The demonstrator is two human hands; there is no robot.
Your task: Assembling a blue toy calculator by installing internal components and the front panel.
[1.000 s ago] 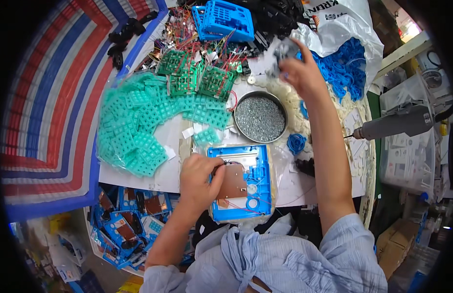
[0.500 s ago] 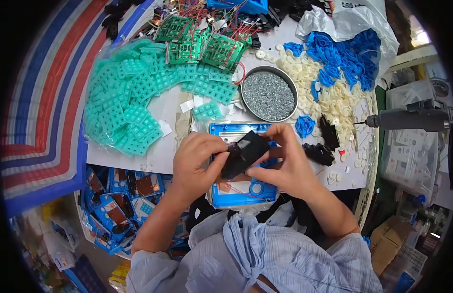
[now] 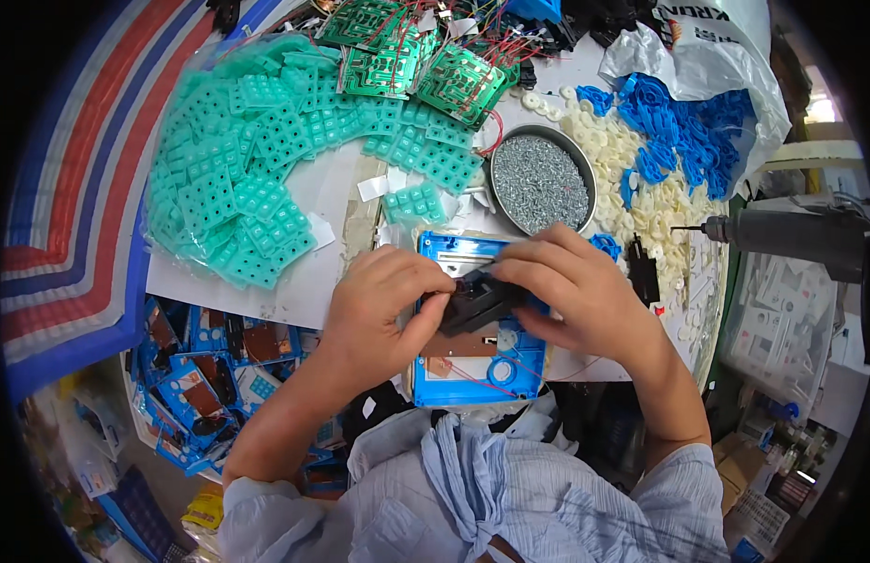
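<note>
While both hands meet over the blue case (image 3: 479, 375), left hand (image 3: 379, 305) and right hand (image 3: 576, 291) pinch a black part (image 3: 477, 300), fingers clamped; fitting step, seemingly. Next: careful alignment, then pressing home. Nearby: screw dish (image 3: 540, 183), teal keypads (image 3: 257, 188).

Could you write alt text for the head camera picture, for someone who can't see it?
Both hands, left hand and right hand, hold a small black part over a blue plastic casing. Beyond lie teal keypad mats, green circuit boards and a round tin of screws.
</note>
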